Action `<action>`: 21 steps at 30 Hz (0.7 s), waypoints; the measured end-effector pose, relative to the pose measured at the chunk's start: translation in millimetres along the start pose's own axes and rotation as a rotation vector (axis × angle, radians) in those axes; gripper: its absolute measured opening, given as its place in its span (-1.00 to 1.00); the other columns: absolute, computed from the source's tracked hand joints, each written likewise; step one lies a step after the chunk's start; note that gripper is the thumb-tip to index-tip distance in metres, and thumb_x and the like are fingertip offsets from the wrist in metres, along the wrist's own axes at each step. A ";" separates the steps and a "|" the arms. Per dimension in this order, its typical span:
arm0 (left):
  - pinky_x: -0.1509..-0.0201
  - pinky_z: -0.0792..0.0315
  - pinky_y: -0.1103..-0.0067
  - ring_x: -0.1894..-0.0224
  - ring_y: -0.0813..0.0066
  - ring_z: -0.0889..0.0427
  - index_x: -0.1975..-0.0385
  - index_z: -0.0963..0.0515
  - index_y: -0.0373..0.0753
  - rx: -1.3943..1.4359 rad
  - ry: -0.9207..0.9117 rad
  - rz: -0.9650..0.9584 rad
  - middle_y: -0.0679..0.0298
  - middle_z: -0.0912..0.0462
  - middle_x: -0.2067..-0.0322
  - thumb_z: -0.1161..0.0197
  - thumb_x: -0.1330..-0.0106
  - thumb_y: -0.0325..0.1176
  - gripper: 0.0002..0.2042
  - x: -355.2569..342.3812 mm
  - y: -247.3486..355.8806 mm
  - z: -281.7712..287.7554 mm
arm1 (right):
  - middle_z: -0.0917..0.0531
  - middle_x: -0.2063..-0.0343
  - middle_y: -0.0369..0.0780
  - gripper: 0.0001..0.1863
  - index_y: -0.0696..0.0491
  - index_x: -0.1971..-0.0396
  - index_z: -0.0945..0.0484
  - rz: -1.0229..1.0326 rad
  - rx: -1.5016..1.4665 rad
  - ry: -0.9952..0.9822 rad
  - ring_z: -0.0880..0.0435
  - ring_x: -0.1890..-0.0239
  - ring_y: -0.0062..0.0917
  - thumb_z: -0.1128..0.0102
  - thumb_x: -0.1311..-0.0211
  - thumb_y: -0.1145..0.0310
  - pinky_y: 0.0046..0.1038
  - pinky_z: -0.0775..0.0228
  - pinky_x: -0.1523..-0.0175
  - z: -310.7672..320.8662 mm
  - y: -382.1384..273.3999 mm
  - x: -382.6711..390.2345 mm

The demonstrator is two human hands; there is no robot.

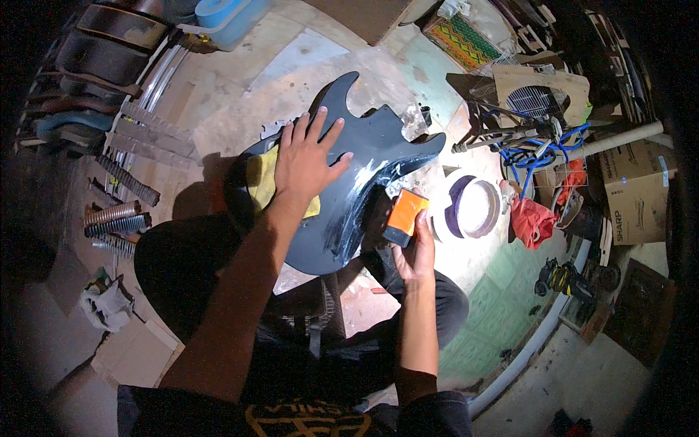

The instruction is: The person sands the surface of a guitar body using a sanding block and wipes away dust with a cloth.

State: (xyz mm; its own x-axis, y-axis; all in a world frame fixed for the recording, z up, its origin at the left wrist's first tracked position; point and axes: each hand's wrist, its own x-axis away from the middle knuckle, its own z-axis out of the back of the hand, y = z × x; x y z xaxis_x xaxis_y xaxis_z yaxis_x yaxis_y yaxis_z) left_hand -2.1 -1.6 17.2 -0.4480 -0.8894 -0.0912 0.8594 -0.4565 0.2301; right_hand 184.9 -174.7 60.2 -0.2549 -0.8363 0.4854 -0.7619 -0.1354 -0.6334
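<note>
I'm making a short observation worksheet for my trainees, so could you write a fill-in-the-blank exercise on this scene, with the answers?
1. The left hand rests on the dark body of a ____.
2. The right hand holds a block coloured black and ____.
3. The cloth lying on that body is ____.
4. In the picture, the round container stands to the ____ of that body.

Missing words: guitar; orange; yellow; right.

Under left hand and wrist: middle of yellow cloth and part of dark guitar body hidden. Right hand: most fingers out of sight behind orange block. Well ahead of left hand: blue tub cut by upper edge.
</note>
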 end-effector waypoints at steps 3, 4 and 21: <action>-0.47 -0.08 0.14 -0.40 0.11 -0.27 -0.36 -0.41 0.11 0.029 0.032 0.003 0.19 -0.28 -0.42 -0.17 -0.29 0.16 -0.37 0.5 -0.8 -2.4 | -0.60 -0.04 -0.22 -0.53 0.04 -0.28 -0.34 0.074 0.137 0.190 -0.64 0.02 -0.45 -0.10 -0.49 0.18 -0.41 -0.52 -0.09 -3.8 -9.0 -18.2; -0.46 -0.10 0.12 -0.39 0.10 -0.28 -0.35 -0.42 0.11 0.046 0.049 0.003 0.17 -0.29 -0.41 -0.22 -0.27 0.14 -0.37 0.4 -0.7 -2.7 | -0.61 -0.03 -0.25 -0.56 0.04 -0.25 -0.37 0.120 0.204 0.219 -0.64 0.03 -0.48 -0.13 -0.48 0.20 -0.44 -0.49 -0.09 -1.8 -11.4 -26.9; -0.48 -0.08 0.15 -0.39 0.12 -0.27 -0.35 -0.42 0.09 0.049 0.028 0.006 0.19 -0.29 -0.41 -0.17 -0.29 0.16 -0.37 -0.2 0.1 1.6 | -0.58 0.13 -0.25 -0.67 0.11 -0.06 -0.45 0.381 0.430 0.282 -0.54 0.08 -0.60 -0.12 -0.50 0.20 -0.52 -0.41 -0.02 40.9 -9.6 -73.0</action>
State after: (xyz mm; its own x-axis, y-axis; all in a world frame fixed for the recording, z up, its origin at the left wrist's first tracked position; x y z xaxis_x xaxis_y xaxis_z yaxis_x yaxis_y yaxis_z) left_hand -2.3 -1.5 18.8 -0.4352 -0.8928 -0.1162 0.8487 -0.4499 0.2780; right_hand 235.2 -134.1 6.2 -0.6522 -0.7040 0.2811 -0.2950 -0.1058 -0.9496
